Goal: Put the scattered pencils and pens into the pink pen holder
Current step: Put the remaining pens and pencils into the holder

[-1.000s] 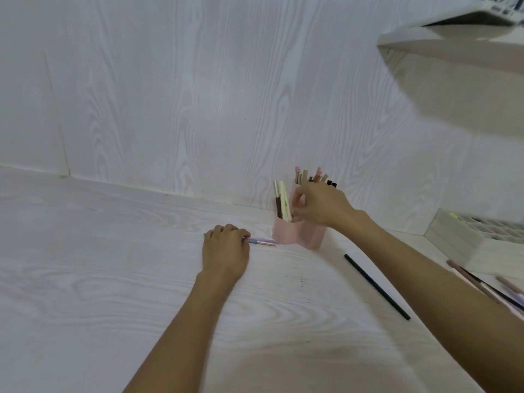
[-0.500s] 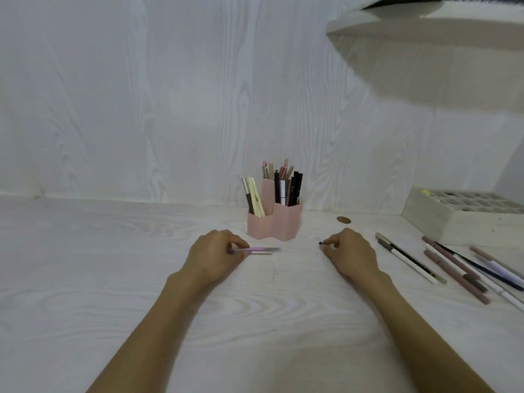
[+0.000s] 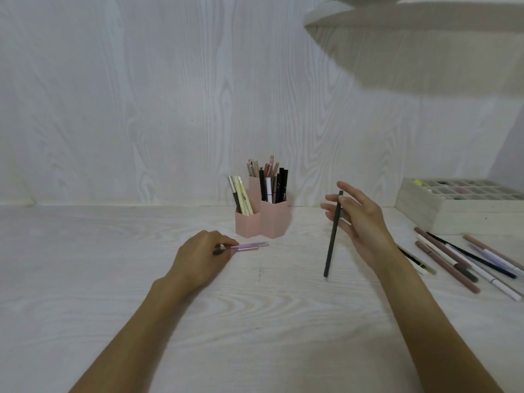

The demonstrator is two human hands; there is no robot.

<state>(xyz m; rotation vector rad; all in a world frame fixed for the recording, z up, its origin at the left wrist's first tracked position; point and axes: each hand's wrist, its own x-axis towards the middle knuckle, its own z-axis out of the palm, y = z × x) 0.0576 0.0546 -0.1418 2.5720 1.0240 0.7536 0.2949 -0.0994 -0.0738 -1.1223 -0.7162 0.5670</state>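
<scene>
Black pencil [image 3: 333, 234] now lifted — pinched in right-hand fingers [image 3: 344, 204].

At two o'clock from me a pale wooden compartment tray [image 3: 453, 215] sits on the whitewashed desk [image 3: 99, 279], under a shelf [image 3: 411, 26].

head view, forward-down (near), over desk [image 3: 85, 279]

You have no readable text, label, brand or number here; faint marks on pens in pink pen holder [image 3: 262, 221] too small to read.
</scene>
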